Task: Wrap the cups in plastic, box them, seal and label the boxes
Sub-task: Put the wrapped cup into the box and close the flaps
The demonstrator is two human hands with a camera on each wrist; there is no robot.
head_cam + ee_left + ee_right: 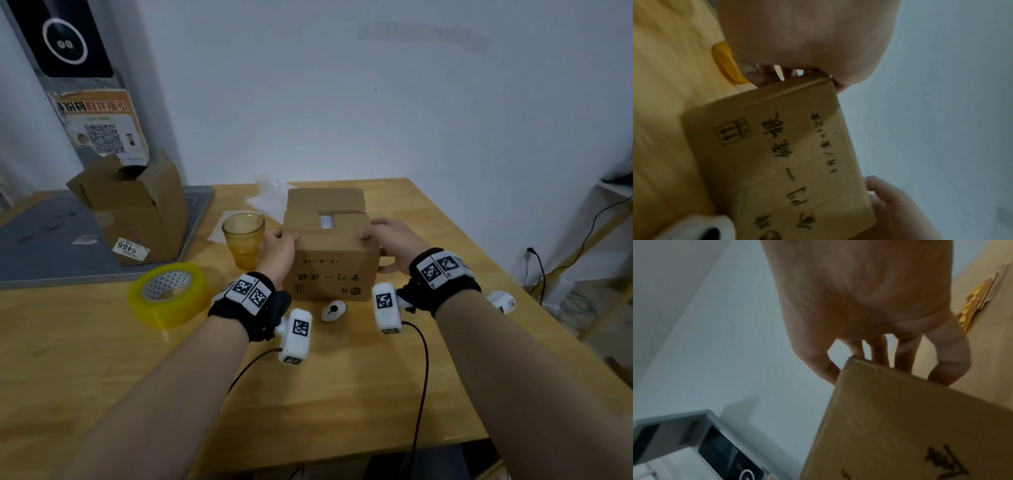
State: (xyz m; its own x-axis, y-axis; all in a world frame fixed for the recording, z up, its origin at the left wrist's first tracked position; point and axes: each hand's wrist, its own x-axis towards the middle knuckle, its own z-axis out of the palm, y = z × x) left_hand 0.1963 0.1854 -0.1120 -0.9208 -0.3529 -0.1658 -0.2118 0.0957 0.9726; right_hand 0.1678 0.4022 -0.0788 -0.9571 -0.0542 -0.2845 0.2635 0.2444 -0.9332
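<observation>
A brown cardboard box (329, 263) with printed characters stands in the middle of the wooden table (308, 394). Its near flap is folded down and the far flap (325, 200) stands up. Something white (327, 221) shows through the gap between the side flaps. My left hand (279, 245) grips the box's upper left edge, and my right hand (387, 240) grips the upper right edge, fingers on top. The wrist views show the left hand (807, 48) and the right hand (869, 305) curled over the corners of the box (777, 154) (910, 426). An amber glass cup (244, 240) (725, 65) stands just left of the box.
A yellow tape roll (168, 294) lies at the front left. A second open cardboard box (137, 209) stands on a grey mat behind it. Plastic sheets (270, 195) lie behind the cup. Small white objects lie in front of the box (333, 310) and at the right (501, 301). Yellow stickers (978, 296) lie on the table.
</observation>
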